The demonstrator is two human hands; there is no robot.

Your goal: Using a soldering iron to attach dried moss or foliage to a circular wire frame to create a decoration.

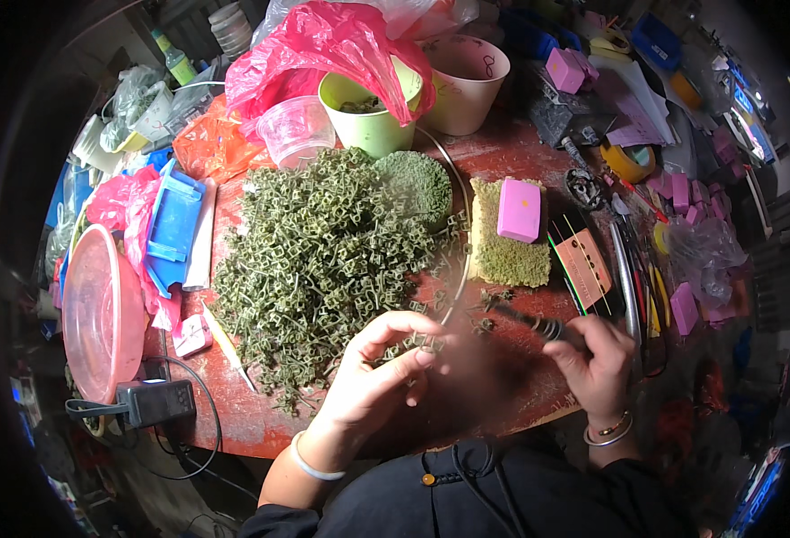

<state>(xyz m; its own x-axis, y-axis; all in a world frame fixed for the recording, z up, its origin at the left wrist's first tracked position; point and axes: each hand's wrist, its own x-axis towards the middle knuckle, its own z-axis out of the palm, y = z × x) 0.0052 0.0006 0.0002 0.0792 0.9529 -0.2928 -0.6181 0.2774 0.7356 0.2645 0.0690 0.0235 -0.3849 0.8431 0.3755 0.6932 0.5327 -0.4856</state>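
A large heap of small grey-green parts (314,260), each with a square loop and thin stem, covers the middle of the red worn table (278,430). In front of its right side, my left hand (381,368) is closed in a pinch on one such small part (417,345). My right hand (597,368), farther right, grips a dark stick-like tool (547,327). The tool points left toward my left hand; its tip is blurred. A few loose parts (494,300) lie just beyond the tool.
Behind the heap stand a light green bucket (368,130) and a white bucket (467,90). A green-yellow block (512,260) bears a pink block (519,211). A thin hose (465,233) curves toward my left hand. Pliers-like tools (628,278) lie at right; a pink basin (99,314) stands left.
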